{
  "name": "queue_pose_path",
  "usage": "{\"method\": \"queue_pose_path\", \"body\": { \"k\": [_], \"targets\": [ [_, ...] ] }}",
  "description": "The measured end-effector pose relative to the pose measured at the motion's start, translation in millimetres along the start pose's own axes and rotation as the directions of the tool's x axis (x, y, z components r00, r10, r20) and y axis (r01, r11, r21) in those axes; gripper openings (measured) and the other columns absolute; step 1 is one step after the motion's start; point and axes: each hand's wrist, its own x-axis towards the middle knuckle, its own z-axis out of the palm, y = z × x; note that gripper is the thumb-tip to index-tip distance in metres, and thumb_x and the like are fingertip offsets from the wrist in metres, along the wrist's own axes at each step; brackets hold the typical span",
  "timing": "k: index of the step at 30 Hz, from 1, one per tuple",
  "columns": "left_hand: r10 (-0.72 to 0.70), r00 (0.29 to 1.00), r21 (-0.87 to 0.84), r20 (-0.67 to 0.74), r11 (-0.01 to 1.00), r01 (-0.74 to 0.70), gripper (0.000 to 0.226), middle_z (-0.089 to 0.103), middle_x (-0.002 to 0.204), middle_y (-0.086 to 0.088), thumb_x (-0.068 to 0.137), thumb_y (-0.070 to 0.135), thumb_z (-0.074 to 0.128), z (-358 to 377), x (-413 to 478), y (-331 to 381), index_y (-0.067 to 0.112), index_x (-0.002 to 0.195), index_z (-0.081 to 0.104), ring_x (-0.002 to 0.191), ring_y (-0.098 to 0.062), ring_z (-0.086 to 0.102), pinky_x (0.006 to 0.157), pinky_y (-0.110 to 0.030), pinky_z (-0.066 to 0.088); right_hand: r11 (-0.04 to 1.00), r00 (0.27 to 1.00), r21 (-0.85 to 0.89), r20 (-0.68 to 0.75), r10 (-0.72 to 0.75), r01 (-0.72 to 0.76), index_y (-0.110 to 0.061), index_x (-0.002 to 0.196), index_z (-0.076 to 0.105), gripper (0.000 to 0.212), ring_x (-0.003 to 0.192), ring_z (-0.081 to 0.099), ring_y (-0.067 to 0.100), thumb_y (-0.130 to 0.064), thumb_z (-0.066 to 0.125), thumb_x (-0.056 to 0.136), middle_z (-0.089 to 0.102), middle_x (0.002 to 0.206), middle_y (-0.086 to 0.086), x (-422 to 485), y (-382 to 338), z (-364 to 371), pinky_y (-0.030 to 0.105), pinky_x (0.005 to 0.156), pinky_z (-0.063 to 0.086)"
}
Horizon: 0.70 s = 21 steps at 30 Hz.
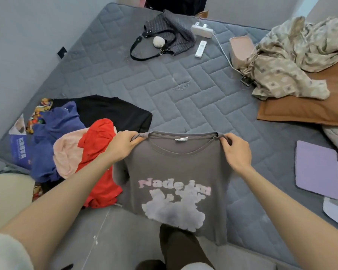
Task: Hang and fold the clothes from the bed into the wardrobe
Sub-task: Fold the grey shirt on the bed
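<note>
A grey T-shirt [176,172] with pink lettering and a pale cloud print hangs in front of me over the near edge of the bed. My left hand [121,146] grips its left shoulder and my right hand [235,151] pinches its right shoulder, holding it spread by the neckline. To the left on the grey quilted mattress [183,90] lies a pile of clothes: a red garment [98,162], a pink one [66,154], a blue one [47,141] and a black one [113,112]. No wardrobe is in view.
A dark handbag [164,34], a white power strip [201,30] and a remote [200,48] lie at the far side of the bed. A crumpled patterned sheet [289,61] covers a brown pillow [310,108] at right. A purple tablet case [316,168] sits near right.
</note>
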Motion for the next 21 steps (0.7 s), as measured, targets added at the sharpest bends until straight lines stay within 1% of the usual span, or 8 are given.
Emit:
{"method": "queue_pose_path", "body": {
  "k": [3,7,9,11,13,15,18,21],
  "targets": [
    [-0.042,0.998,0.022,0.049,0.999,0.041,0.053,0.035,0.05,0.002,0.094,0.042,0.052,12.6,43.5,-15.1,0.017,0.056,0.026,0.05,-0.018,0.035,0.067,-0.034,0.024,0.999,0.999,-0.025,0.022,0.031,-0.03,-0.021,0.093,0.067,0.019,0.096,0.061,0.034,-0.031,0.05,0.095,0.071,0.096,0.007,35.3,2.6,23.3,0.037,0.074,0.041],
    [-0.125,0.992,0.087,0.033,0.989,0.122,0.046,0.048,0.059,0.003,0.096,0.042,0.049,39.7,91.9,-31.4,0.019,0.057,0.041,0.066,-0.024,0.049,0.067,-0.037,0.03,0.993,0.998,-0.105,0.028,0.06,-0.056,-0.016,0.098,0.068,0.022,0.101,0.057,0.035,-0.027,0.049,0.096,0.07,0.1,0.01,74.8,7.8,57.9,0.041,0.086,0.039],
    [-0.163,0.985,0.059,-0.062,0.984,0.166,0.028,0.061,0.087,-0.002,0.098,0.033,0.046,54.7,116.4,-39.3,0.018,0.083,0.066,0.091,-0.025,0.055,0.083,-0.041,0.037,0.984,0.996,-0.154,-0.01,0.09,-0.091,-0.015,0.106,0.068,0.024,0.106,0.051,0.037,-0.024,0.047,0.098,0.067,0.106,0.013,92.0,10.5,74.7,0.041,0.088,0.035],
    [-0.23,0.961,-0.031,-0.153,0.973,0.228,0.027,0.058,0.116,-0.009,0.099,0.022,0.045,68.8,134.0,-48.2,0.017,0.116,0.065,0.115,-0.026,0.049,0.098,-0.04,0.036,0.982,0.993,-0.145,-0.025,0.119,-0.122,-0.012,0.113,0.065,0.025,0.111,0.047,0.037,-0.017,0.048,0.096,0.064,0.114,0.015,104.0,14.7,90.1,0.038,0.093,0.033],
    [-0.322,0.933,-0.115,-0.163,0.945,0.306,0.03,0.054,0.127,-0.01,0.098,0.015,0.044,80.4,141.2,-64.3,0.014,0.124,0.061,0.122,-0.025,0.044,0.104,-0.036,0.027,0.98,0.993,-0.175,0.055,0.107,-0.096,-0.01,0.119,0.062,0.028,0.117,0.044,0.035,-0.011,0.05,0.093,0.06,0.122,0.014,108.8,18.4,109.0,0.033,0.099,0.029],
    [-0.379,0.918,-0.128,-0.12,0.923,0.364,0.031,0.054,0.129,-0.01,0.097,0.01,0.044,90.1,134.8,-87.2,0.011,0.124,0.059,0.123,-0.026,0.044,0.105,-0.032,0.022,0.973,0.972,-0.23,0.219,0.081,-0.029,-0.009,0.123,0.058,0.033,0.123,0.041,0.033,-0.008,0.052,0.09,0.056,0.129,0.012,103.6,18.3,130.8,0.034,0.104,0.029],
    [-0.441,0.898,-0.112,-0.007,0.892,0.437,0.033,0.056,0.128,-0.018,0.094,0.002,0.047,102.9,116.1,-129.2,0.002,0.125,0.057,0.123,-0.031,0.045,0.106,-0.035,0.031,0.967,0.898,-0.252,0.434,0.075,0.041,-0.016,0.126,0.055,0.036,0.128,0.037,0.027,-0.012,0.053,0.091,0.049,0.135,0.006,91.4,9.4,165.1,0.037,0.103,0.03],
    [-0.59,0.795,-0.116,0.14,0.788,0.605,0.035,0.055,0.129,-0.021,0.093,0.004,0.052,115.3,97.0,-169.1,0.001,0.128,0.055,0.124,-0.034,0.047,0.107,-0.041,0.034,0.974,0.849,-0.222,0.524,0.074,0.052,-0.019,0.125,0.056,0.033,0.126,0.038,0.024,-0.015,0.052,0.093,0.047,0.135,0.002,85.7,-6.1,197.1,0.037,0.102,0.032]
  ]
}}
